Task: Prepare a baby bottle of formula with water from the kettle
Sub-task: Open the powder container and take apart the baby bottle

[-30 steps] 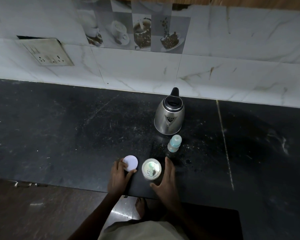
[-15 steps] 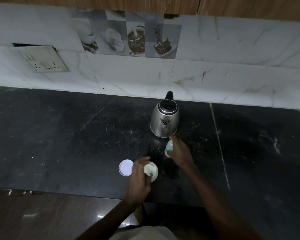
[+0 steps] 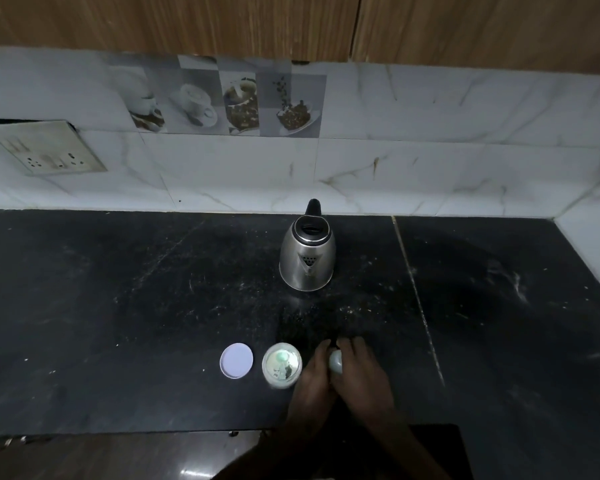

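Now both hands, left hand (image 3: 314, 375) and right hand (image 3: 361, 372), close together around the bottle (image 3: 335, 362), seemingly gripping it, at six o'clock from the kettle (image 3: 307, 259).

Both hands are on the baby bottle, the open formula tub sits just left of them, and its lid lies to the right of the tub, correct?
Not quite. The head view shows the lid lying left of the tub, not right. Both hands, left hand and right hand, are on the bottle.
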